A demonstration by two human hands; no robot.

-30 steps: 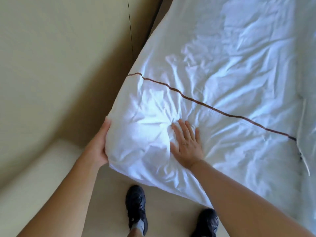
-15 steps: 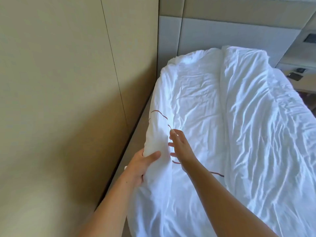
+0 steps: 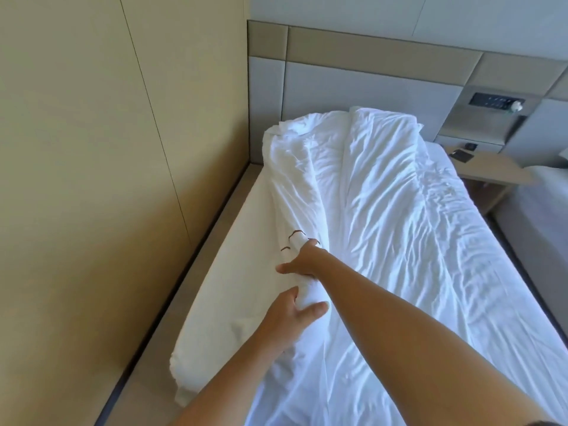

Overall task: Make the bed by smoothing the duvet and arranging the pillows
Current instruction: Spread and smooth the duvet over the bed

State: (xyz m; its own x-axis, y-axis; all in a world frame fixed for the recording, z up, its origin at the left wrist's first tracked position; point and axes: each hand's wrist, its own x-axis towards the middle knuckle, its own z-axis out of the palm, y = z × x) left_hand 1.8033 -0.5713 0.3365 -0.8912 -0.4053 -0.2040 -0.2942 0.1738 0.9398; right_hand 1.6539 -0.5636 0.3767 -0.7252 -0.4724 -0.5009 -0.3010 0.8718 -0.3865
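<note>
Duvet (image 3: pixel 384 226) bunched in left grip (image 3: pixel 290 318), right grip (image 3: pixel 304 259) just beyond

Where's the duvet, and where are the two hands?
duvet (image 3: pixel 399 241), head view, its crumpled middle.
left hand (image 3: pixel 290 316), head view, back of the hand.
right hand (image 3: pixel 302 261), head view, back of the hand.

A beige wall (image 3: pixel 92 179) flanks a padded headboard (image 3: pixel 368 78) and bedside table (image 3: pixel 491 173).

fingertips of right hand (image 3: pixel 302 260) buried in duvet (image 3: pixel 399 241) fold, dark items (image 3: pixel 461 155) on bedside shelf (image 3: pixel 495 172) too small to identify
</note>
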